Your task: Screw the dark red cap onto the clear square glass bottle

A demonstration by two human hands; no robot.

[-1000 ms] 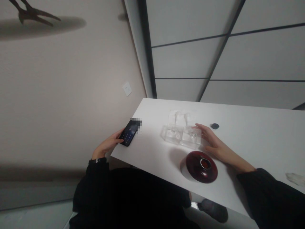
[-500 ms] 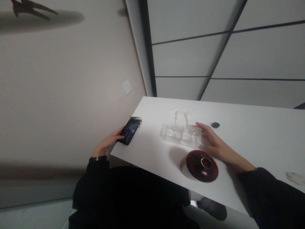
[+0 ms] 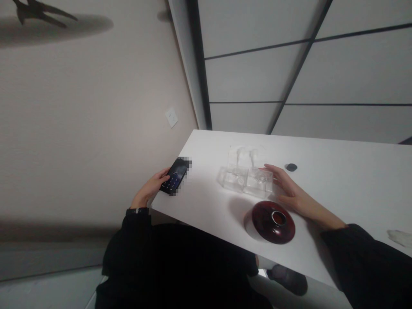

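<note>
Left hand [image 3: 151, 189] curled round a phone [image 3: 174, 176] at the desk [image 3: 337, 180] corner, screen up. Right hand [image 3: 289, 193] lies open, fingers spread, touching a clear plastic box [image 3: 246, 180] (dark red bowl [image 3: 269, 222] just beside the wrist).

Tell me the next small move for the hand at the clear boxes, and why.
Probably close the right hand around the nearer clear box to grip it. The hand lies open, fingers against that box's side and not wrapped around it. The left hand is busy holding the phone, and the dark red bowl sits just in front, so only a short, careful move seems wise.
</note>
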